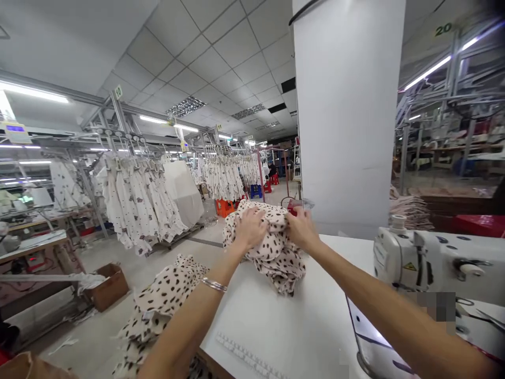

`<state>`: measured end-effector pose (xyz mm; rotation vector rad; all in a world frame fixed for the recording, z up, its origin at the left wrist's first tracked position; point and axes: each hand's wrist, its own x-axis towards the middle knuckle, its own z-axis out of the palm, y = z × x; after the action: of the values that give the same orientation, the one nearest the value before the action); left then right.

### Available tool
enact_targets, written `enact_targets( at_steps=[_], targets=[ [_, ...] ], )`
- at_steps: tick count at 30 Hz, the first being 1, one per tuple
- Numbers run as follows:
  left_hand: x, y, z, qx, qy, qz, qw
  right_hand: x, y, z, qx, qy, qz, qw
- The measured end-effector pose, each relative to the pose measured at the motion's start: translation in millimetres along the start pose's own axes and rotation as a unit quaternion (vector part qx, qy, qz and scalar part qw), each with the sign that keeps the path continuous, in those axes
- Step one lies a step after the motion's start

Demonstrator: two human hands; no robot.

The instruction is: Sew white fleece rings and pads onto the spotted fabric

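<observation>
Both arms reach out over a white work table [276, 326]. My left hand [249, 229] and my right hand [301, 229] are closed on a bundle of cream fabric with dark spots [276, 252] that sits at the table's far left corner. The hands grip the top of the bundle from either side. A silver bracelet [213, 285] is on my left wrist. More of the same spotted fabric [158, 310] hangs in a heap off the table's left edge, under my left forearm.
A white sewing machine [430, 263] stands at the right of the table. A wide white pillar [347, 116] rises just behind the bundle. Racks of hanging spotted garments [138, 200] fill the floor at left. A cardboard box [110, 287] lies on the floor.
</observation>
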<state>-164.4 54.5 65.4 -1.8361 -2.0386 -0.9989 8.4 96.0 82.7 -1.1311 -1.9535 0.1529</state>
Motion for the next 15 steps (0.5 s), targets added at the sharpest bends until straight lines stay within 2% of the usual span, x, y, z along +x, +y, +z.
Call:
enact_targets(
  at_steps=[2,4,7,10,11,13,14,15],
  targets=[
    [1.8,-1.2,11.3,0.025,-0.055,0.017,0.998,18.0,-8.8,-2.5,0.024,0.057,0.023,0.998],
    [0.2,-5.2,24.0,0.044,-0.085,0.019,0.995,18.1,-20.9,-19.0,0.053,0.117,0.027,0.991],
    [-2.6,-6.9,36.7,0.055,-0.089,0.018,0.994,-18.3,-38.4,-57.9,0.087,0.16,-0.02,0.983],
    [-4.7,-1.9,34.0,0.048,-0.072,0.014,0.996,-87.9,-32.6,-91.5,0.092,0.116,-0.098,0.984],
    [-7.3,0.5,30.2,0.044,-0.062,0.012,0.997,-114.4,-21.9,-98.3,0.081,0.088,-0.161,0.98],
    [-19.7,6.7,21.1,0.034,-0.034,0.014,0.999,-167.3,11.7,-104.6,0.049,-0.001,-0.244,0.969],
    [-30.1,11.0,16.7,0.027,-0.02,0.023,0.999,-192.7,32.5,-105.0,0.026,-0.043,-0.271,0.961],
    [-43.4,16.2,12.9,0.017,-0.015,0.042,0.999,-216.8,54.1,-104.4,0.001,-0.059,-0.275,0.96]
  ],
)
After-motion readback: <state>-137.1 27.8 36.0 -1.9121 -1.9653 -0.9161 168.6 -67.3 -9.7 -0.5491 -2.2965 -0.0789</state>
